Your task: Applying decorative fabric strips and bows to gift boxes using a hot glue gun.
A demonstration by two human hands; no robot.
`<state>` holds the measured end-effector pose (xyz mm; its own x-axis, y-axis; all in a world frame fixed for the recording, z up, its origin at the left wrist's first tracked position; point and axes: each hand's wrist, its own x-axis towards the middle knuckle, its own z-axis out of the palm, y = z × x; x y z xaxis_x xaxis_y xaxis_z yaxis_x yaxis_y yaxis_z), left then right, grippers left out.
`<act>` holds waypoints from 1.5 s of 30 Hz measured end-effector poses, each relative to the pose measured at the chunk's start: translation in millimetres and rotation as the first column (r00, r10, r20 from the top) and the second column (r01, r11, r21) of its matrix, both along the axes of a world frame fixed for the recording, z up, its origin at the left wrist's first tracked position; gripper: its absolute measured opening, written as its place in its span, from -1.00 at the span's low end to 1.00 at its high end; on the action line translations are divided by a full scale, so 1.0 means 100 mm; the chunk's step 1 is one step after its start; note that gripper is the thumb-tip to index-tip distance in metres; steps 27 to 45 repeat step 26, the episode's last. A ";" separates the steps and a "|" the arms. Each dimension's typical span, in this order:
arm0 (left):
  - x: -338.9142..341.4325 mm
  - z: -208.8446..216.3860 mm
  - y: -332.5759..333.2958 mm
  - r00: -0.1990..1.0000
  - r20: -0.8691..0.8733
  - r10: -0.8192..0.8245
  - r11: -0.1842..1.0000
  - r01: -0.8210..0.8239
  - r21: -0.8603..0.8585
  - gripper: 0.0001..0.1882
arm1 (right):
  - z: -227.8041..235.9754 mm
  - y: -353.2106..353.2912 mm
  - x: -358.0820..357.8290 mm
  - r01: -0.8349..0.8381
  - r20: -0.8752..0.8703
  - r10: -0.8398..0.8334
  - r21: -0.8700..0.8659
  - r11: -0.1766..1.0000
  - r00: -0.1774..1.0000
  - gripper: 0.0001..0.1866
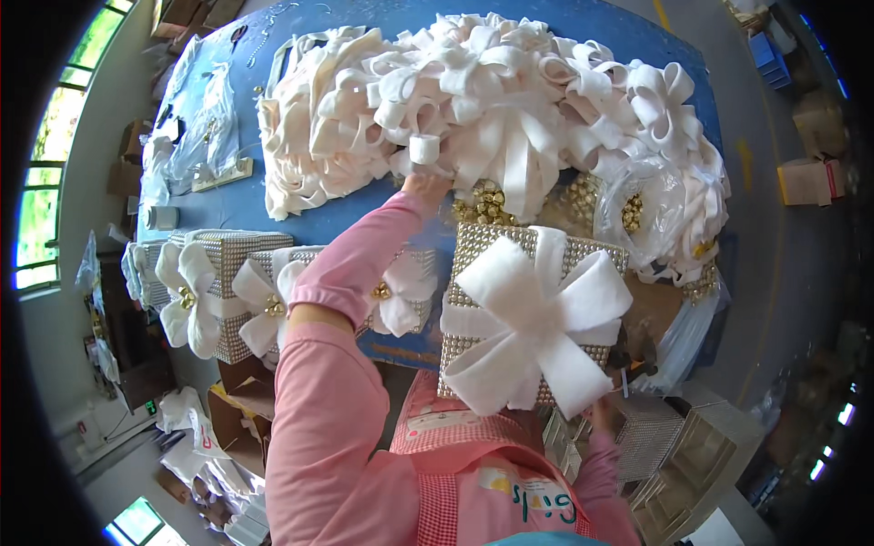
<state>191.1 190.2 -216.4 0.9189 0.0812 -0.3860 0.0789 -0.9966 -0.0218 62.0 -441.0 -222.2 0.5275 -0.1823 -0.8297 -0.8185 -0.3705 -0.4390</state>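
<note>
My left hand (427, 185) reaches forward to the front edge of a large pile of white fabric bows (482, 82). Its fingers are hidden among the fabric, beside a small white loop (423, 149). In front of me is a box (457, 380) covered in pearl-like gold and silver beading, with a big white bow (537, 323) across its top. My right hand (601, 414) is low at the box's near right corner, blurred and partly covered by a bow loop. Gold bells (487, 204) lie heaped between the pile and the box.
Finished-looking beaded boxes (241, 250) with white bows and gold bells line the blue table's (319, 226) near left edge. A clear plastic bag (628, 205) of gold bells sits at right. Plastic wrapping (209, 127) lies far left; open boxes (696, 455) stand low right.
</note>
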 end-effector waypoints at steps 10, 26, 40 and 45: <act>0.05 -0.08 0.06 0.995 0.075 0.064 0.998 -0.061 -0.031 -0.84 | 0.20 0.13 -0.33 0.020 -0.064 -0.014 0.103 0.994 0.998 -0.60; -1.01 2.28 -0.09 0.922 -0.234 0.310 -0.502 -0.051 -0.863 -0.74 | 2.57 1.26 0.97 -0.076 0.818 -0.099 0.172 0.982 0.567 -0.63; -1.01 2.28 -0.09 0.922 -0.234 0.310 -0.502 -0.051 -0.863 -0.74 | 2.57 1.26 0.97 -0.076 0.818 -0.099 0.172 0.982 0.567 -0.63; -1.01 2.28 -0.09 0.922 -0.234 0.310 -0.502 -0.051 -0.863 -0.74 | 2.57 1.26 0.97 -0.076 0.818 -0.099 0.172 0.982 0.567 -0.63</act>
